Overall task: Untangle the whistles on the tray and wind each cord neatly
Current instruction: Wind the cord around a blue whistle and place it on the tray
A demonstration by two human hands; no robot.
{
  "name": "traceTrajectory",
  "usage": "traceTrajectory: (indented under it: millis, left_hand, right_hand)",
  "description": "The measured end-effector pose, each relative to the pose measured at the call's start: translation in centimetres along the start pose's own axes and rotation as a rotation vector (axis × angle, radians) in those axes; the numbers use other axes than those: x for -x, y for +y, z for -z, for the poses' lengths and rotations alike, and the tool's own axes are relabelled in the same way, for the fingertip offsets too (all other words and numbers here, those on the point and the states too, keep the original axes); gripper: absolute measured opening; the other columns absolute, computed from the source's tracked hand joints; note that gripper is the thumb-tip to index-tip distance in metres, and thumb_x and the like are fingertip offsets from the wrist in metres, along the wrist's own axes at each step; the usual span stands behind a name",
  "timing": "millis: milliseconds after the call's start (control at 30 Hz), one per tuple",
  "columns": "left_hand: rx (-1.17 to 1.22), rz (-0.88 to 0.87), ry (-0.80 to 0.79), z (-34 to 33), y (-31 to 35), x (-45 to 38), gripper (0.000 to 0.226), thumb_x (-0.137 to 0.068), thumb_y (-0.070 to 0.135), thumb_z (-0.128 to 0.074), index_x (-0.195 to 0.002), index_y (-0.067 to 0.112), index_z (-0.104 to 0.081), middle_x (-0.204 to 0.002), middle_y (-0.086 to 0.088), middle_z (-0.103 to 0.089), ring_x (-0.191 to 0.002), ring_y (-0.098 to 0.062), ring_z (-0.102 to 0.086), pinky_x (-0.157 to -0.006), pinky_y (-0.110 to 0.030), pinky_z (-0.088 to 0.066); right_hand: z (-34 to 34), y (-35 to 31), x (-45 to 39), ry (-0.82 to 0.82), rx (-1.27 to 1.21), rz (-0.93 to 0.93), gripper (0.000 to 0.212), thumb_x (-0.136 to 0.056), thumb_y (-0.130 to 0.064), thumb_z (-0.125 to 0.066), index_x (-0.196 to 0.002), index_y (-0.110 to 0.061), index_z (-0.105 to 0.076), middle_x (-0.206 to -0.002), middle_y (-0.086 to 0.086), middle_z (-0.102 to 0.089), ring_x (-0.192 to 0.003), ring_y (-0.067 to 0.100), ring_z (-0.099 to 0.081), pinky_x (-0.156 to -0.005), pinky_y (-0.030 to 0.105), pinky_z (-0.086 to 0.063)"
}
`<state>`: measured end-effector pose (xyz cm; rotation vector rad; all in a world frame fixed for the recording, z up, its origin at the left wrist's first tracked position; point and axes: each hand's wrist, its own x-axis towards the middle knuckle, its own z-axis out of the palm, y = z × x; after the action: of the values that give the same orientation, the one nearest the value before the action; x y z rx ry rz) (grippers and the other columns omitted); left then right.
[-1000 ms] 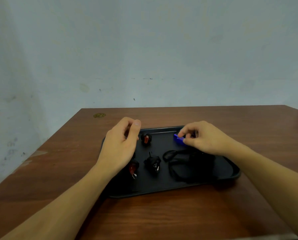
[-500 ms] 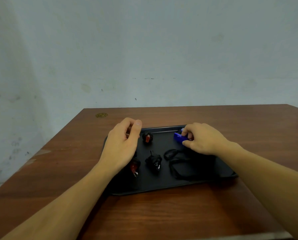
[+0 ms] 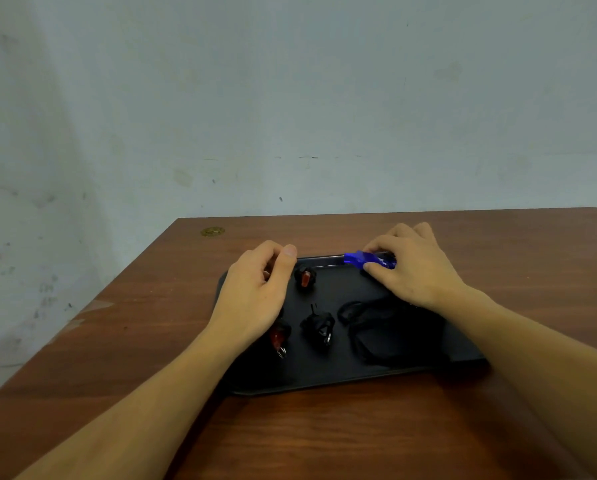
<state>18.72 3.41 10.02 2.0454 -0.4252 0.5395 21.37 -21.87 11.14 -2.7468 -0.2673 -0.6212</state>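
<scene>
A black tray (image 3: 325,379) lies on the wooden table. My right hand (image 3: 411,268) pinches a blue whistle (image 3: 370,259) at the tray's far edge, lifted slightly. Its black cord (image 3: 380,327) lies in loose loops on the tray's right half, partly under my wrist. My left hand (image 3: 259,289) hovers over the tray's left side with fingers curled; whether it holds anything is hidden. Three wound whistles lie on the tray: a red one (image 3: 304,277) beside my left thumb, a red one (image 3: 279,337) below my left palm, and a black one (image 3: 319,327) in the middle.
The brown table (image 3: 325,438) reaches to a pale wall behind. A small round brass fitting (image 3: 213,231) sits near the table's far left corner. The table's left edge runs diagonally past my left forearm.
My right hand has raised the blue whistle toward the tray's far edge and turned it, so more of it shows. The left hand has stayed in place.
</scene>
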Motion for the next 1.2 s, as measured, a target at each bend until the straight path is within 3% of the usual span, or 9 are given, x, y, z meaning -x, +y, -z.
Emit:
traceTrajectory:
  millis: [167,267,367,633,800,867,1000,1133,1200]
  left_hand:
    - [-0.102,-0.105,-0.013,0.3,0.8,0.2,0.008,-0.096,0.036,-0.058,-0.092,0.033,-0.064,-0.087,0.016,-0.064,-0.091,-0.001,-0.056,-0.076,-0.017,-0.043]
    - [-0.192,-0.228,-0.055,0.4,1.6,0.3,0.021,-0.094,0.044,-0.057,-0.107,0.030,-0.064,-0.087,0.019,-0.062,-0.095,-0.003,-0.054,-0.081,-0.018,-0.043]
    - [-0.296,-0.335,-0.137,0.2,3.1,0.4,0.037,-0.093,0.052,-0.046,-0.118,0.028,-0.059,-0.090,0.017,-0.059,-0.092,-0.004,-0.052,-0.080,-0.023,-0.044]
    - [-0.423,-0.433,-0.189,0.0,6.0,1.6,0.021,-0.102,0.041,-0.044,-0.099,0.022,-0.052,-0.076,0.014,-0.052,-0.068,-0.009,-0.045,-0.062,-0.034,-0.041]
    - [-0.044,-0.143,-0.163,1.9,8.3,1.1,0.016,-0.103,0.024,-0.049,-0.091,0.024,-0.060,-0.072,0.002,-0.068,-0.062,-0.011,-0.062,-0.059,-0.027,-0.049]
    - [0.129,-0.014,-0.130,2.6,9.1,0.9,0.019,-0.103,0.019,-0.049,-0.089,0.015,-0.062,-0.067,0.000,-0.067,-0.057,-0.013,-0.060,-0.056,-0.032,-0.047]
    - [0.368,0.122,-0.104,3.7,10.6,1.0,0.024,-0.103,0.016,-0.048,-0.087,0.002,-0.058,-0.063,-0.007,-0.064,-0.053,-0.020,-0.057,-0.051,-0.033,-0.044]
    - [0.472,0.157,-0.134,4.6,12.0,1.7,0.025,-0.105,0.020,-0.046,-0.086,0.007,-0.058,-0.066,-0.011,-0.063,-0.052,-0.021,-0.056,-0.049,-0.031,-0.043]
    - [0.486,0.146,-0.116,5.0,12.7,2.0,0.025,-0.105,0.021,-0.046,-0.088,0.005,-0.058,-0.066,-0.010,-0.063,-0.051,-0.021,-0.055,-0.047,-0.030,-0.043]
  right_hand:
    - [2.1,-2.0,0.5,0.058,-0.177,0.191,0.021,-0.092,-0.033,-0.066,-0.113,-0.034,-0.066,-0.116,-0.022,-0.061,-0.116,0.008,-0.038,-0.092,0.025,-0.035]
    - [3.7,-2.9,1.1,0.064,-0.225,0.281,0.021,-0.093,-0.032,-0.063,-0.113,-0.037,-0.063,-0.113,-0.028,-0.061,-0.111,-0.004,-0.048,-0.091,0.019,-0.039]
    - [5.3,-3.3,1.8,-0.008,-0.220,0.330,0.021,-0.096,-0.033,-0.060,-0.115,-0.039,-0.060,-0.111,-0.026,-0.063,-0.105,-0.003,-0.056,-0.091,0.025,-0.047]
    - [8.1,-4.2,3.1,-0.062,-0.187,0.429,0.024,-0.095,-0.028,-0.062,-0.117,-0.035,-0.063,-0.111,-0.023,-0.065,-0.102,-0.002,-0.059,-0.093,0.028,-0.050]
    - [8.9,-6.1,3.3,-0.073,-0.709,0.226,0.037,-0.093,-0.024,-0.068,-0.123,-0.039,-0.054,-0.102,-0.007,-0.068,-0.087,0.009,-0.070,-0.084,0.028,-0.055]
    - [9.5,-6.9,3.2,-0.092,-0.903,0.147,0.031,-0.095,-0.016,-0.065,-0.122,-0.029,-0.056,-0.091,0.002,-0.071,-0.073,0.012,-0.070,-0.072,0.026,-0.054]
    - [10.7,-8.9,3.0,-0.049,-1.023,0.055,0.011,-0.098,-0.014,-0.060,-0.105,-0.016,-0.069,-0.077,-0.001,-0.073,-0.060,0.012,-0.060,-0.060,0.020,-0.052]
    - [11.0,-11.0,3.0,-0.024,-0.987,0.013,0.018,-0.093,-0.036,-0.065,-0.109,-0.027,-0.067,-0.102,-0.008,-0.074,-0.091,0.007,-0.071,-0.082,0.024,-0.057]
    - [11.1,-12.0,3.5,-0.073,-0.947,0.053,0.023,-0.091,-0.041,-0.065,-0.108,-0.025,-0.069,-0.101,-0.005,-0.076,-0.095,0.009,-0.072,-0.090,0.027,-0.055]
